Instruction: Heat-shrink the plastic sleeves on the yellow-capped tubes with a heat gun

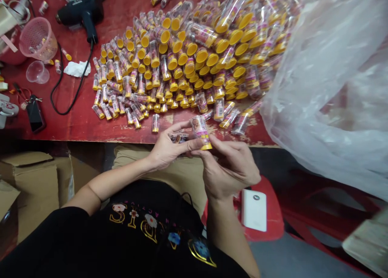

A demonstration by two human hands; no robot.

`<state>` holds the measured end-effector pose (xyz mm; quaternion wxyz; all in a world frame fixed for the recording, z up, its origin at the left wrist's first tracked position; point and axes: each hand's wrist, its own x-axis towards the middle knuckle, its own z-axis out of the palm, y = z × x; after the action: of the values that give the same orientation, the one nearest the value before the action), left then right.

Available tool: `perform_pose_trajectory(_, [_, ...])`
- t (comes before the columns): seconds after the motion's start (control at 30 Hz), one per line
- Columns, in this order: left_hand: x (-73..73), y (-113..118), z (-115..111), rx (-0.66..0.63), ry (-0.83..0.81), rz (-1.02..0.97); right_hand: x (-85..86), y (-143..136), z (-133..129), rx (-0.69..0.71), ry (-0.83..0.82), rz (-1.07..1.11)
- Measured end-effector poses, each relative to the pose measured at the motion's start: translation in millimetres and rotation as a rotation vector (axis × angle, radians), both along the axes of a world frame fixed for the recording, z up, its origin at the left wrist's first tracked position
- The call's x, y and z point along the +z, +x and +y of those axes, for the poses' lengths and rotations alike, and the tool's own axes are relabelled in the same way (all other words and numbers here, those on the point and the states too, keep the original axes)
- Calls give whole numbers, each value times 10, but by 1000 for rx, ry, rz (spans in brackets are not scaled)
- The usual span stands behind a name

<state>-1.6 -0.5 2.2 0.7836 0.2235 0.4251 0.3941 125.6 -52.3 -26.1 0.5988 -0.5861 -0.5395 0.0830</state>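
Observation:
Just past the front edge of the red table (121,134), both my hands meet around one small clear tube (199,127) with a printed label and a yellow cap. The tube leans slightly, its cap toward me. My left hand (169,146) has its thumb on the tube near the cap, and printed clear wrappers (179,138) lie between its fingers. Thumb and fingers of my right hand (228,163) pinch the tube's capped end from the right. Beyond my hands spreads a large pile of similar yellow-capped tubes (182,64).
A black heat gun (81,13) with a cord, a pink basket (38,37), a clear cup (37,72) and a black phone (35,115) are at left. A large plastic bag (327,96) covers the right. A white power bank (254,210) sits on a red stool (274,217).

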Motion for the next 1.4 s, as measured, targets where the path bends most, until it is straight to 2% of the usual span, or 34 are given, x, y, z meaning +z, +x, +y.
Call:
perform_pose_trajectory(0.17, [-9,-37,19,-164,10,-47,-14,-24,-37,-53,6,-32])
perform_pose_trajectory(0.3, [-39,-64,77,-214,0,-46,34,38,-22,39,70,-117])
perform_pose_trajectory(0.43, [-48,-70,99,-195,-14,-10,56,88,-9,129,59,-160])
perform_pose_trajectory(0.67, [-53,-72,77,-115,-4,-44,70,0,44,46,95,-156])
perform_pose_trajectory(0.77, [-60,-103,142,-103,0,-48,81,-23,147,75,89,-172])
perform_pose_trajectory(0.93, [4,-185,278,37,93,6,86,-49,367,172,144,-208])
perform_pose_trajectory(1.03, [34,-238,324,49,124,20,95,-84,455,183,161,-217])
perform_pose_trajectory(1.27, [10,-278,363,55,78,-10,87,-145,495,167,153,-211])
perform_pose_trajectory(1.4, [25,-256,472,125,6,-86,41,-170,626,162,143,-191])
